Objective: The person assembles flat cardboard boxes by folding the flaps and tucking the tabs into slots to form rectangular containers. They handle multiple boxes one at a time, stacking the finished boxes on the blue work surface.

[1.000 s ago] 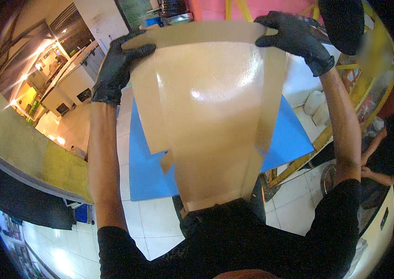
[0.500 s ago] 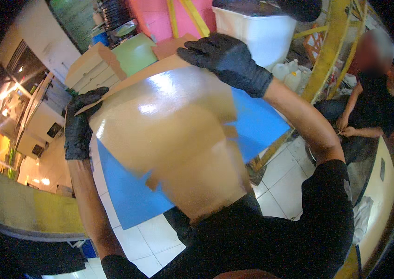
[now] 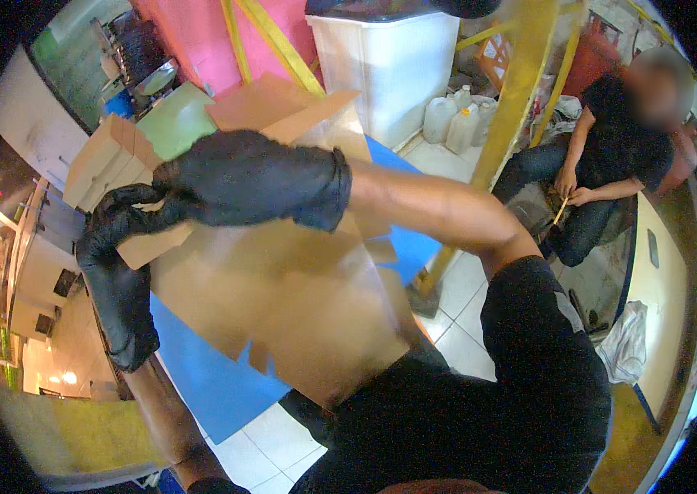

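Observation:
A large brown cardboard sheet (image 3: pixel 266 288), with slots cut in its edges, lies in front of me and reaches almost to my body. My left hand (image 3: pixel 122 267), in a black glove, grips a flap at its far left corner, fingers curled over the edge. Right beside it, my gloved right hand (image 3: pixel 241 177) is closed on the same corner, its fingertips close to the left fingers. The right forearm crosses above the sheet and hides part of the far edge. Beneath the cardboard, a blue sheet (image 3: pixel 213 375) shows at both sides.
Beyond the sheet stand stacked cardboard pieces (image 3: pixel 114 156) and a green sheet (image 3: pixel 176 119). A white bin (image 3: pixel 385 74), plastic jugs (image 3: pixel 460 128) and a yellow post (image 3: pixel 517 90) are at the far right. Another person (image 3: pixel 612 140) sits at the right, holding a thin stick.
My right hand has swung left along the far edge to join the left hand at the corner. The cardboard's far left flap is now bent up. My view has shifted.

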A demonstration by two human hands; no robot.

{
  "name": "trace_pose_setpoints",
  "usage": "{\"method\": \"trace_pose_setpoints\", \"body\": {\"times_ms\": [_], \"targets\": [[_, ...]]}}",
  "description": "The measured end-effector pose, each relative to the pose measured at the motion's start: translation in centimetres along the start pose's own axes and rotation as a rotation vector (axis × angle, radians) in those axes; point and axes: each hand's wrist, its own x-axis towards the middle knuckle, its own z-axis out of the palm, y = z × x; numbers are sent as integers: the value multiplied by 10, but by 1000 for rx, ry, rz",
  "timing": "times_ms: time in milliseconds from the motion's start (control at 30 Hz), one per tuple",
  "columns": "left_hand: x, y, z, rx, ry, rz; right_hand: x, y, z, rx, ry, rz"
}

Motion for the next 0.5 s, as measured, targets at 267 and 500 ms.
{"method": "trace_pose_setpoints", "body": {"times_ms": [267, 500], "targets": [[-2, -28, -21, -278, -127, -173, 22, 17, 1, 259, -114, 85], [8, -33, -47, -93, -511, -227, 14, -6, 11, -107, -5, 128]]}}
